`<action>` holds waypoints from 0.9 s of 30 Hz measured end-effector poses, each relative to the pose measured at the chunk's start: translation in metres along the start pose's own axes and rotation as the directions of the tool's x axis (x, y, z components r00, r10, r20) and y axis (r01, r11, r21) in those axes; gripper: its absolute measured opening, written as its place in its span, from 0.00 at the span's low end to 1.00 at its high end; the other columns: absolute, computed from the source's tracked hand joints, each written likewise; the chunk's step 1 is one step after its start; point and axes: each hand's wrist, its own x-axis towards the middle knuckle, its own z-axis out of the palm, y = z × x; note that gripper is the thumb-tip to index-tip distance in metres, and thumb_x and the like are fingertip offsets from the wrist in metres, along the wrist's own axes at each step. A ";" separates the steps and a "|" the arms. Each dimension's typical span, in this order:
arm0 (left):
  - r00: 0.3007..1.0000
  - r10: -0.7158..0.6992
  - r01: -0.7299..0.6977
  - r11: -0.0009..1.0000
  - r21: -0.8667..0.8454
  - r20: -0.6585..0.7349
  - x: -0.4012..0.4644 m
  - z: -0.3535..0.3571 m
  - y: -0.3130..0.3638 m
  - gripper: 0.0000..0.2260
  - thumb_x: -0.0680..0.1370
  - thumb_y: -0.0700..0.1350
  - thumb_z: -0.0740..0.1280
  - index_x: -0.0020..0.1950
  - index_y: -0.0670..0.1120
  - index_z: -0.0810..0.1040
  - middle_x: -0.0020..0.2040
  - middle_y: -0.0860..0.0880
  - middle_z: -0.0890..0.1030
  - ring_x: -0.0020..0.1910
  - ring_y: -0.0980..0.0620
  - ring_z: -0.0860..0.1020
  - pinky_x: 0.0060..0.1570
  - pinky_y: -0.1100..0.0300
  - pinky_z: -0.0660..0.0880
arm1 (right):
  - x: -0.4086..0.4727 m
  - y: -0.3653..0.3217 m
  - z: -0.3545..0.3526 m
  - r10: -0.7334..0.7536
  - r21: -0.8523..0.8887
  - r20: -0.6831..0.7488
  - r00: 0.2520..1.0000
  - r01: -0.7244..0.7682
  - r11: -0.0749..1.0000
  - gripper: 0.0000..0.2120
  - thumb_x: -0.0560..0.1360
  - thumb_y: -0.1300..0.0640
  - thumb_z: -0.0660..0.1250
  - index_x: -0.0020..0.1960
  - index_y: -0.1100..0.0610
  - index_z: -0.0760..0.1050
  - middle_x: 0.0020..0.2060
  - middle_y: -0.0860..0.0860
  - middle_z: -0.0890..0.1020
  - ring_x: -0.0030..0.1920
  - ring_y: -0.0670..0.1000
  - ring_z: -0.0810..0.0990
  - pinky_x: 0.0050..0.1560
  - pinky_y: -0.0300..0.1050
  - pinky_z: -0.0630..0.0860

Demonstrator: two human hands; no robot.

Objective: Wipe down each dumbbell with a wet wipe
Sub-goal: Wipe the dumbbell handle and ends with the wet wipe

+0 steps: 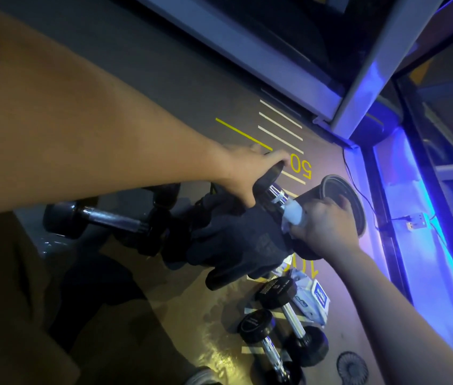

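Your right hand has its fingers curled round a white wipe, pressed to the chrome handle of the dumbbell in hand, right where the bar meets its far head. Your left hand clamps the near head, fingers wrapped over it, steadying the weight. It sits tilted over a pair of dark gloves bunched beneath; whether it rests on them or is lifted clear, you can't tell.

Progress, as a judgement: mid-wipe on this one, handle in work, heads unclear. A larger dumbbell lies to the left on the floor, two small dumbbells near your right forearm. Nothing shows which of those are done; treat them as pending.

A wipe pack lies just beside the small pair, within reach.

Room: open floor to the upper left. To the right a glass wall with a blue-lit base runs close, a thin cable trailing along it just beyond the far head. Keep turns of the weight towards the left.
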 end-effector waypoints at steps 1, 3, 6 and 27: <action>1.000 -0.001 0.001 1.000 0.005 -0.005 -0.001 -0.001 0.000 0.43 0.69 0.49 0.78 0.75 0.58 0.55 0.54 0.47 0.65 0.34 0.55 0.67 0.34 0.55 0.65 | 0.002 -0.003 -0.001 -0.012 -0.026 -0.013 1.000 0.012 1.000 0.23 0.66 0.31 0.60 0.38 0.50 0.79 0.37 0.47 0.81 0.46 0.51 0.78 0.62 0.53 0.59; 1.000 -0.004 0.004 1.000 0.009 -0.002 -0.001 -0.001 0.000 0.43 0.68 0.50 0.79 0.75 0.59 0.55 0.54 0.46 0.67 0.37 0.49 0.70 0.39 0.55 0.69 | 0.005 -0.007 -0.004 -0.035 -0.063 -0.022 0.999 0.034 0.997 0.24 0.66 0.31 0.57 0.38 0.50 0.79 0.36 0.48 0.80 0.45 0.52 0.78 0.59 0.52 0.60; 1.000 -0.005 0.005 1.000 0.010 -0.002 0.000 -0.001 -0.001 0.42 0.68 0.49 0.78 0.74 0.58 0.56 0.55 0.45 0.69 0.43 0.46 0.72 0.42 0.53 0.73 | 0.007 -0.008 -0.009 -0.052 -0.011 -0.043 0.998 0.052 0.999 0.22 0.67 0.33 0.63 0.39 0.52 0.78 0.37 0.51 0.82 0.45 0.55 0.78 0.56 0.52 0.64; 1.000 0.015 -0.015 1.000 -0.003 -0.015 0.003 0.002 -0.002 0.42 0.67 0.50 0.78 0.74 0.58 0.57 0.53 0.48 0.68 0.45 0.49 0.69 0.43 0.57 0.68 | 0.032 -0.046 -0.045 0.027 0.546 0.040 0.999 -0.044 0.836 0.15 0.67 0.44 0.72 0.41 0.54 0.75 0.35 0.53 0.76 0.48 0.60 0.79 0.45 0.46 0.63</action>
